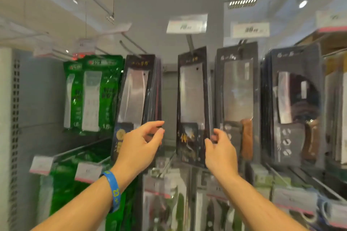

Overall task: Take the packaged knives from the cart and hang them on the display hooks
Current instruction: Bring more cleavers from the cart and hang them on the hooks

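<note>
Black glossy knife pack [191,95] pinched in right hand [221,152]; left hand [139,146] pinches neighbouring stack [135,92]

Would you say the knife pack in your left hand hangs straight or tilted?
Tilted: the knife pack leans, bottom left of top; left hand pinches it, right hand the middle pack.

price tags [186,26] unreadably blurred, packaged knife [191,95] edge behind right hand [221,154]
</note>
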A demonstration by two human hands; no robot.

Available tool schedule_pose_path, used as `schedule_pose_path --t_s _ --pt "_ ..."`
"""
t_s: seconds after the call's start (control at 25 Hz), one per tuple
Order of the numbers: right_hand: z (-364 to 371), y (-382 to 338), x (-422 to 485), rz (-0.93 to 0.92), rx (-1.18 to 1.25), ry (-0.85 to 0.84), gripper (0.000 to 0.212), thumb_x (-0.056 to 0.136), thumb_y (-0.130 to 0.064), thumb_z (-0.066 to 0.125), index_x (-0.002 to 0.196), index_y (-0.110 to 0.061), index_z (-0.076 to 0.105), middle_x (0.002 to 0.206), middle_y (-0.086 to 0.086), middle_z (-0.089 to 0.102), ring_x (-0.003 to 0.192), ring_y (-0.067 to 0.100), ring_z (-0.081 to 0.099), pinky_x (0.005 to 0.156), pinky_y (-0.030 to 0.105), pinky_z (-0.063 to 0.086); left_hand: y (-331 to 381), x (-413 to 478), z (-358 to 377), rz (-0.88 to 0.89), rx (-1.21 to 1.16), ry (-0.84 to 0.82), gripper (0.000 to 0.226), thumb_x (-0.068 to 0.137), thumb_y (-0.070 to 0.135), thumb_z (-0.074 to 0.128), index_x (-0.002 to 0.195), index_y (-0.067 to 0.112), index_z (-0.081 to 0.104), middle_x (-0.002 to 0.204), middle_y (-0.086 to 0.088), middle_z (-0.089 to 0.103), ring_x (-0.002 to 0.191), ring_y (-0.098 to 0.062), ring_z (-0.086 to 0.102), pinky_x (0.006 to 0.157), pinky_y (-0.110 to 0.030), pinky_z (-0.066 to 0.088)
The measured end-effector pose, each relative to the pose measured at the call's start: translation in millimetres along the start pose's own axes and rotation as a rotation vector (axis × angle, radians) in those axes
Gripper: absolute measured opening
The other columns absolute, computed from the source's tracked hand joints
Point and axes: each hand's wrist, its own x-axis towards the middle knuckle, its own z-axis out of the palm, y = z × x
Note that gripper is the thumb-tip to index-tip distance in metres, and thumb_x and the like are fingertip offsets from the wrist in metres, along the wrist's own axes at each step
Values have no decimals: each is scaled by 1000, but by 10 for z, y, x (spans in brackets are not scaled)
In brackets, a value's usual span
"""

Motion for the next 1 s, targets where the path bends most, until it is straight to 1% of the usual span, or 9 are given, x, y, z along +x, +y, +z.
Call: schedule_pose_path --t_s 0.12,0.2,0.28,0.36,0.48,0.6,0.76,0.88,1.0 --pt "99 128 -192 -112 -12 96 41 101 -25 61 140 -17 54 137 4 56 117 21 59 99 38 47 -305 -173 -34 -106 32 16 18 94 26 64 105 39 70 90 7 76 84 -12 72 82 -41 58" --pt "260 112 -272 -189 70 76 23 100 -27 62 123 -22 62 119 -3 61 92 -1 61 80 16 45 -480 -158 -129 -179 69 56 17 94 29 64 108 35 71 95 8 76 92 -10 71 88 -43 57" --pt "474 20 -287 -221 125 4 8 100 -29 63 108 -28 64 104 -10 63 81 -12 57 67 5 40 -610 -56 -245 -185 125 113 18 93 33 65 110 34 71 98 14 74 94 -1 68 92 -39 56" --pt "701 -97 -262 -252 159 -66 3 99 -30 63 97 -32 65 95 -13 65 81 -10 58 66 5 39 -708 79 -346 -145 188 163 23 92 35 66 115 34 69 103 17 71 96 2 64 93 -37 54" --pt "986 -259 -172 -279 207 -139 10 98 -31 65 90 -37 64 90 -13 68 80 -2 61 68 9 41 -827 278 -434 -81 263 185 45 88 42 68 131 34 56 128 14 59 114 -3 53 100 -32 46" --pt "1193 -445 13 -280 236 -195 3 99 -35 65 97 -35 68 93 -15 70 83 -7 61 67 4 41 -932 515 -473 -29 275 211 70 83 51 70 144 34 40 141 12 47 125 -5 45 105 -28 38" --pt "1404 -652 269 -266 279 -251 27 96 -41 68 119 -28 68 96 -19 67 82 -9 61 65 3 42 -1127 845 -449 -84 112 272 91 68 76 66 146 42 32 144 16 43 128 -16 50 107 -41 44" --pt "1457 -814 429 -235 320 -304 43 93 -46 69 132 -31 57 98 -15 65 79 -12 60 63 8 44 -1147 1036 -348 -123 -16 299 110 56 90 59 149 38 32 142 19 45 123 -1 48 99 -25 39" --pt "1470 -1026 583 -198 390 -345 49 91 -52 69 133 -38 48 102 -16 62 83 -7 62 63 9 42 -1142 1222 -306 -173 -84 348 120 50 95 56 149 31 36 128 17 54 113 -3 54 93 -25 42"
